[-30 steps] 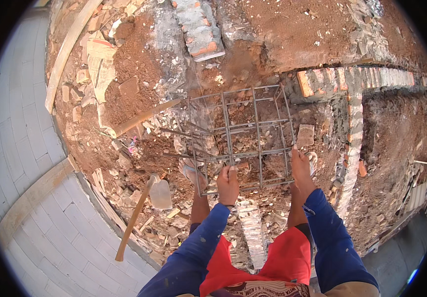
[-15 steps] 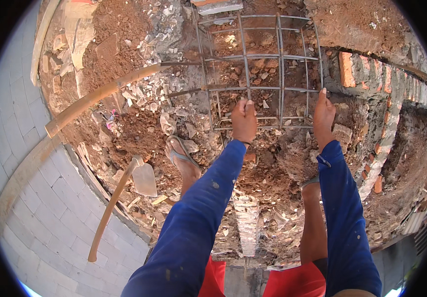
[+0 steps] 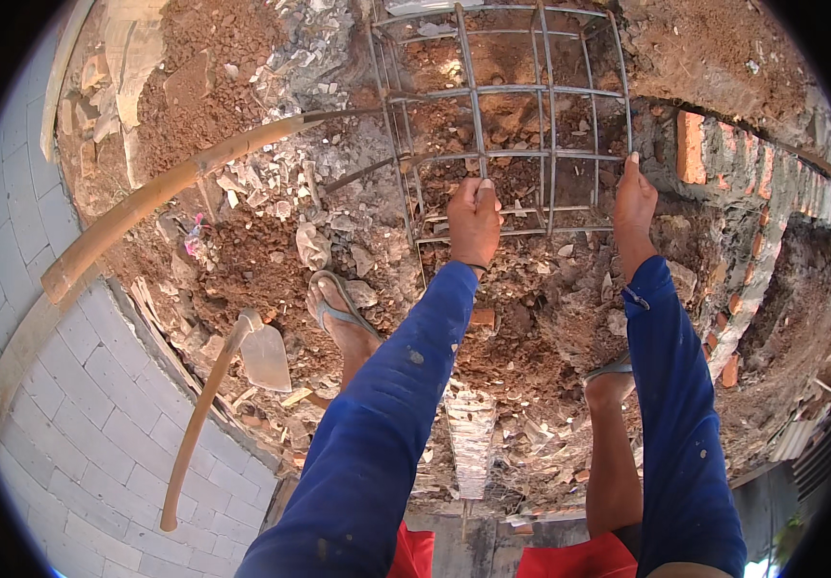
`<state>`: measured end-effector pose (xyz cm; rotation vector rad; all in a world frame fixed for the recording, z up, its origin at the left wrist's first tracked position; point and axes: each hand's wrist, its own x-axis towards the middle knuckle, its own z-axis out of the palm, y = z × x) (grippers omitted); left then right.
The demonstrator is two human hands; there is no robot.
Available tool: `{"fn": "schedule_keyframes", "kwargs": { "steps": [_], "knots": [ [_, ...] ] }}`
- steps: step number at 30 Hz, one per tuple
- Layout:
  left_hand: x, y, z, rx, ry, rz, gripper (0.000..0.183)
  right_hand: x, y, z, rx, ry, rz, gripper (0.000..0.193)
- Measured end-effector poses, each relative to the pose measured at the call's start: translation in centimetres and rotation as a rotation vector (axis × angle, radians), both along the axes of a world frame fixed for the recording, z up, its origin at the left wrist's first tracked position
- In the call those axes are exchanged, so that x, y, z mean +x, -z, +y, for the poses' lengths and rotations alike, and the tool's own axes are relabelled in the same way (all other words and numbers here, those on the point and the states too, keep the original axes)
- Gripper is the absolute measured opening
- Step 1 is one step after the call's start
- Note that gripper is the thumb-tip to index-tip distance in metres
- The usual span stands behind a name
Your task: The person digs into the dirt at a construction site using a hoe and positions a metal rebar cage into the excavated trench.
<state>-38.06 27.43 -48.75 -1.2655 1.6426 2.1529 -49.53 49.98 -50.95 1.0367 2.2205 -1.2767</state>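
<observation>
A rebar cage of grey steel bars, tied into a grid, stands in front of me over the dug soil. My left hand is closed round a lengthwise bar near the middle of its near end. Farther right, my right hand grips the cage's right outer bar at the near corner, thumb pointing forward along it. The bar inside each fist is mostly hidden.
A long wooden beam slants from the left toward the cage. A hoe lies at the lower left beside grey paving. Brick-and-mortar footing runs along the right. Rubble surrounds my sandalled feet.
Both hands, still gripping, and the cage have shifted slightly forward over the ground. The view has moved a little, so the hoe and wooden beam appear farther left.
</observation>
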Motion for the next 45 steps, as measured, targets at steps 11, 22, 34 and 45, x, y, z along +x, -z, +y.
{"fn": "schedule_keyframes", "kwargs": {
  "steps": [11,22,34,45],
  "knots": [
    [-2.1,4.8,-0.4,-0.041,0.016,-0.016,0.019,-1.7,5.3,0.4,-0.027,0.066,0.044,0.064],
    [-1.4,8.2,-0.8,-0.015,0.007,-0.034,0.023,-1.5,8.3,-0.4,-0.053,0.062,0.044,0.062],
    [-1.2,9.1,-2.2,-0.012,0.061,-0.024,0.022,-0.9,9.8,-0.9,-0.137,0.172,0.023,0.058],
    [-1.4,8.7,-2.1,0.039,0.052,-0.058,0.017,-0.6,9.8,-1.0,-0.18,0.213,0.058,0.056]
  ]
}}
